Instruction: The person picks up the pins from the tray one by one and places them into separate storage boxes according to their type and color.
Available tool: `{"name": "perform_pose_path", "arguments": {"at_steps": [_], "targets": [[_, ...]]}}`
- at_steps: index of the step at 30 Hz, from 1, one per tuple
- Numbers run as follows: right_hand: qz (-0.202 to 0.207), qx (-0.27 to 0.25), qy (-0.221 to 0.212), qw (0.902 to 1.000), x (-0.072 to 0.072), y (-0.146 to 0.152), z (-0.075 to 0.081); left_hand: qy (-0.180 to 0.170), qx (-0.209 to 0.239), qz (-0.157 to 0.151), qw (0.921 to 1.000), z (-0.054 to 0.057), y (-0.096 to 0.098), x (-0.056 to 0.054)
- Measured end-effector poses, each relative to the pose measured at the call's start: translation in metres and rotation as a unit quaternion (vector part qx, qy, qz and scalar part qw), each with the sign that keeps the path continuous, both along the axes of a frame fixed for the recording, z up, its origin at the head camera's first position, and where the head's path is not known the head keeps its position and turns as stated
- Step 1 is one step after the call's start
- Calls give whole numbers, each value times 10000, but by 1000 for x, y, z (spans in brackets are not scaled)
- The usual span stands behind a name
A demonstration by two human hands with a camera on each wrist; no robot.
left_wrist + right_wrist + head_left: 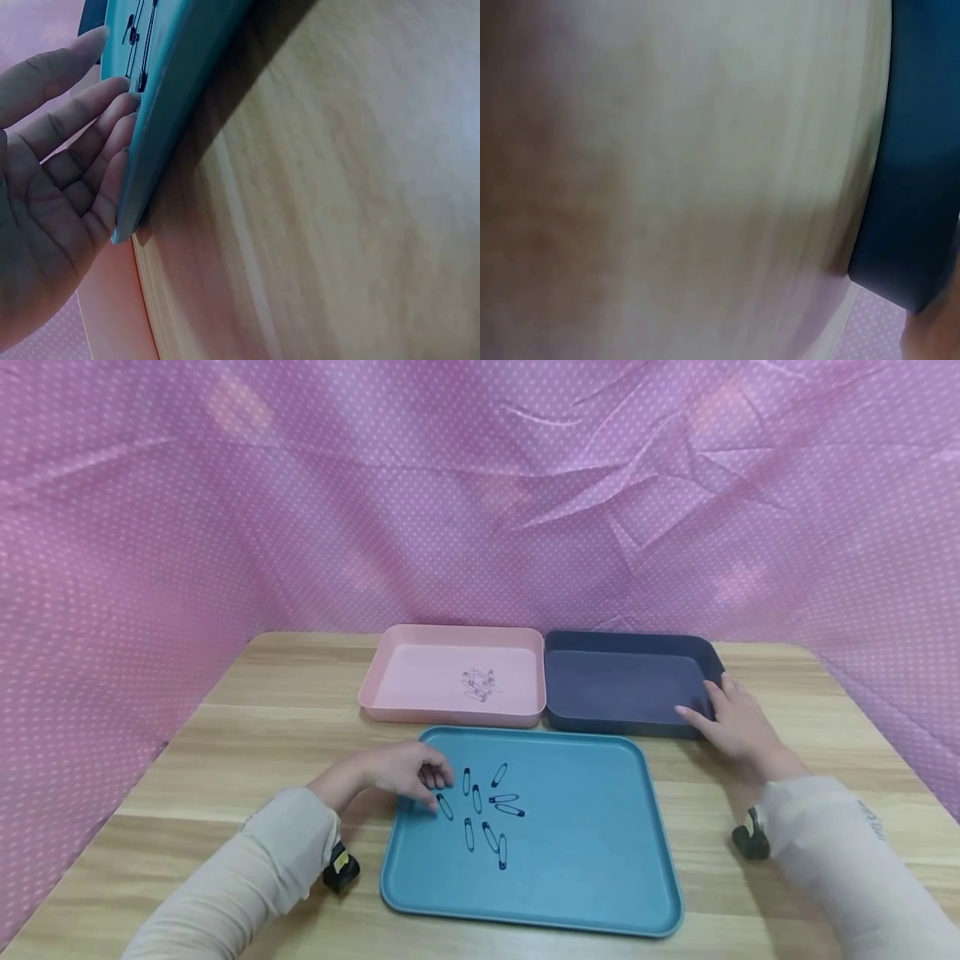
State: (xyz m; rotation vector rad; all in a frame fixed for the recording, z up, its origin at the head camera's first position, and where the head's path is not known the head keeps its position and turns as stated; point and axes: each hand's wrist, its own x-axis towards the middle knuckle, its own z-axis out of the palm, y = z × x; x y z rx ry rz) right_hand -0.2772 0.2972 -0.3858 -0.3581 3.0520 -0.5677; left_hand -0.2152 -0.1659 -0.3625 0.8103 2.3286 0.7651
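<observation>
My left hand [408, 772] hovers over the left edge of the blue tray [585, 860], thumb and fingers apart with nothing between them. Just by its thumb lies a safety pin [445, 807]; several more, dark-headed, are scattered on the tray's left half. In the left wrist view, that hand [60, 165] has loosely bent fingers beside the tray's side [161, 135]. My right hand [735, 727] rests on the front right corner of the dark grey-blue tray [630, 727], its fingers spread over the rim. Only a sliver of that hand [934, 330] enters the right wrist view.
A pink tray [450, 715] stands at the back, side by side with the dark tray, and holds a small heap of safety pins [480, 685]. All three trays are on a wooden table [300, 693]. Pink dotted cloth [480, 527] hangs around the back and sides.
</observation>
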Motion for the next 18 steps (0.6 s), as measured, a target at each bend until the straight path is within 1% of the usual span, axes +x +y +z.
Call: {"name": "perform_pose_path", "arguments": {"at_steps": [3,7,13,18], "targets": [[13,108,-31,9999,-2,1,0,56,-153,-3,9999,0,0,-1],[67,165,-117,9998,-3,3,2,229,-341,-21,9992,-2,2,-2],[156,118,-330,9993,-3,4,4,267,-304,32,9992,-4,4,-1],[222,351,-349,9985,-3,2,4,309,-193,-59,9993,-9,4,1]]}}
